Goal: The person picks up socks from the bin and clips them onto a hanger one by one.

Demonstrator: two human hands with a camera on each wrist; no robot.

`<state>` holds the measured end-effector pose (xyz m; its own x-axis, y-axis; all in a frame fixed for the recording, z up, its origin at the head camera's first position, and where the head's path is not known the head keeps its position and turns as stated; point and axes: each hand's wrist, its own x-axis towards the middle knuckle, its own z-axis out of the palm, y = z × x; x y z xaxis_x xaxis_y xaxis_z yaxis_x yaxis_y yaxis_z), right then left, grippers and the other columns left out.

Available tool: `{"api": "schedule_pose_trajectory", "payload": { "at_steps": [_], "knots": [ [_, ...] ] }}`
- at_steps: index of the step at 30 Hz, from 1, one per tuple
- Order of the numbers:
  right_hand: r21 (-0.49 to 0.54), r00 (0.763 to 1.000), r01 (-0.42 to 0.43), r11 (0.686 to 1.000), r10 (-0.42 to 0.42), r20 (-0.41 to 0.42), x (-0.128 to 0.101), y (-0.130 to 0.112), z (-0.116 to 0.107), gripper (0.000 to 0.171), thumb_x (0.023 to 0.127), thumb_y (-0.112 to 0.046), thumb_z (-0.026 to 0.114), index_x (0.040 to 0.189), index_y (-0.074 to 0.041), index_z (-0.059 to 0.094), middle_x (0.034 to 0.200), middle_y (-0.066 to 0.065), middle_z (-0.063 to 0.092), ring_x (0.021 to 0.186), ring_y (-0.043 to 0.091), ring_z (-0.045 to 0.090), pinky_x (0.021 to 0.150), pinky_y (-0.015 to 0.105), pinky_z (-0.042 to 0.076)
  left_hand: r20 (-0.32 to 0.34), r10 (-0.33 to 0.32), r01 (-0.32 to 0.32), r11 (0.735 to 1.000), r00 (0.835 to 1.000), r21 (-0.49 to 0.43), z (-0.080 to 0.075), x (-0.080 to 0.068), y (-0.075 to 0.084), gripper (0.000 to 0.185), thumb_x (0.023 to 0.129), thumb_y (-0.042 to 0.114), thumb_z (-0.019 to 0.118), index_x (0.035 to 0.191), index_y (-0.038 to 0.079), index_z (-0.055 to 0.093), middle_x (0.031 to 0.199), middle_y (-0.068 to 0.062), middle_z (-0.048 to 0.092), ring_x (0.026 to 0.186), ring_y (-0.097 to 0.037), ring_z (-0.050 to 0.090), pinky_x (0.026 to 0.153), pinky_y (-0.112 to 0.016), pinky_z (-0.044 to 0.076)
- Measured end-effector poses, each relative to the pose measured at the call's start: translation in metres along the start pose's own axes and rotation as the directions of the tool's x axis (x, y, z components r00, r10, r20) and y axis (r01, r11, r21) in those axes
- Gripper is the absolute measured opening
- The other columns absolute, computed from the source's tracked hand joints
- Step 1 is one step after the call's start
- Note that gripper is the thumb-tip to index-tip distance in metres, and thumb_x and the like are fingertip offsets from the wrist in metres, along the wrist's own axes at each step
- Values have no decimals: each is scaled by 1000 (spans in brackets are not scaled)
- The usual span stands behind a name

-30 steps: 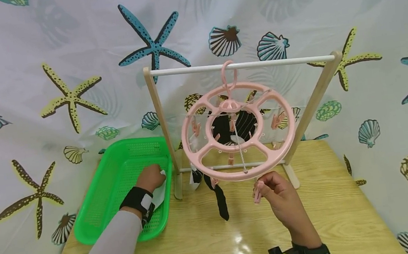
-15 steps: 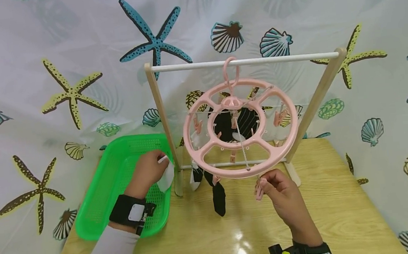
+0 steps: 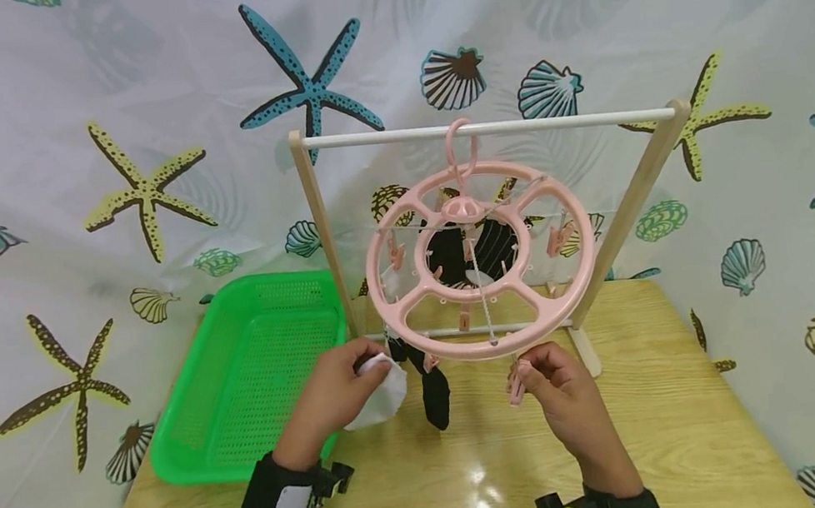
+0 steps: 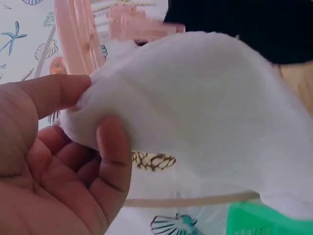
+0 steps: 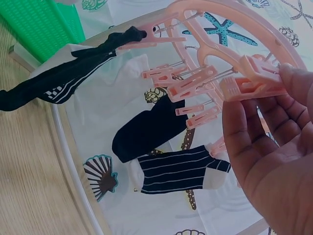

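Note:
A round pink clip hanger (image 3: 479,258) hangs by its hook from a wooden rack's rail (image 3: 484,128). Black socks (image 3: 434,389) are clipped beneath it; the right wrist view shows a black sock (image 5: 151,129) and a striped sock (image 5: 181,171) hanging. My left hand (image 3: 340,391) pinches a white sock (image 3: 381,391) (image 4: 195,107) just left of the hanger's front edge, above the table. My right hand (image 3: 553,380) pinches a pink clip (image 3: 516,381) (image 5: 252,88) dangling from the hanger's front rim.
A green mesh basket (image 3: 255,372) sits at the left of the wooden table (image 3: 665,392). The rack's legs (image 3: 324,247) stand at the back. A sea-themed curtain (image 3: 64,159) surrounds the table closely.
My left hand lifted the white sock out of the green basket and carried it right, toward the hanger's front. My right hand kept hold of the pink clip.

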<state>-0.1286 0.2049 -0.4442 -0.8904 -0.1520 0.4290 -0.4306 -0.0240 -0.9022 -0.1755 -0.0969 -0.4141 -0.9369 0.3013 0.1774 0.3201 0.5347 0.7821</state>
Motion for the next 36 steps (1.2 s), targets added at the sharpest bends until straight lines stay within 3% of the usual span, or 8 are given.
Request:
{"api": "schedule_pose_trajectory", "payload": {
  "at_steps": [4,7,11,16,20,28,32,36],
  "knots": [
    [0,1000,-12,1000,12,-9,0,-1,2,6,102,5,46,100,9,51,85,20,59,74,20,63,65,30,54,26,61,-59,995,998,-84,24,-9,6,6,93,11,69,99,10,70,87,2,66,70,-10,55,60,-27,47],
    [-5,999,-25,1000,25,-21,-1,-2,3,6,102,4,48,100,8,52,86,20,60,75,19,63,65,29,55,67,83,-74,988,994,-137,45,-14,10,6,93,10,69,99,9,70,90,1,67,76,-9,58,64,-26,50],
    [-15,999,-19,1000,18,-30,-1,-1,4,6,102,5,47,100,10,51,85,25,59,74,21,64,64,30,55,128,84,-56,977,988,-208,69,-18,18,7,94,9,67,101,9,69,94,2,67,82,-9,59,70,-27,52],
    [-3,999,-14,1000,14,-46,0,0,7,6,101,6,47,99,11,51,85,22,60,75,18,63,64,29,55,143,85,-39,955,986,-295,89,-17,28,8,95,7,66,101,10,69,91,3,66,71,-7,57,62,-25,50],
    [5,997,-4,1000,5,-73,1,-1,9,6,100,8,48,99,12,52,86,15,62,78,16,62,66,27,54,108,96,-55,941,989,-333,99,-15,35,7,95,8,67,100,12,69,89,5,66,70,-6,56,61,-24,49],
    [-10,997,-23,1000,22,-75,2,-5,10,7,101,7,49,99,10,54,87,12,62,80,17,62,68,27,53,93,154,-113,929,984,-351,107,-12,43,6,96,9,66,100,12,70,94,6,68,84,-6,60,76,-26,52],
    [-18,995,-45,999,43,-94,2,-6,11,7,101,5,50,98,11,55,86,11,63,79,17,62,68,27,52,59,175,-142,918,983,-370,111,-11,44,7,95,8,66,100,12,71,95,5,66,84,-6,60,75,-26,51],
    [-25,992,-66,998,63,-114,0,-6,13,8,100,5,51,98,11,55,85,9,63,78,16,63,69,28,53,28,153,-130,911,988,-391,116,-9,43,8,94,7,68,98,13,71,95,2,66,82,-7,59,70,-25,51]
  ]
}}
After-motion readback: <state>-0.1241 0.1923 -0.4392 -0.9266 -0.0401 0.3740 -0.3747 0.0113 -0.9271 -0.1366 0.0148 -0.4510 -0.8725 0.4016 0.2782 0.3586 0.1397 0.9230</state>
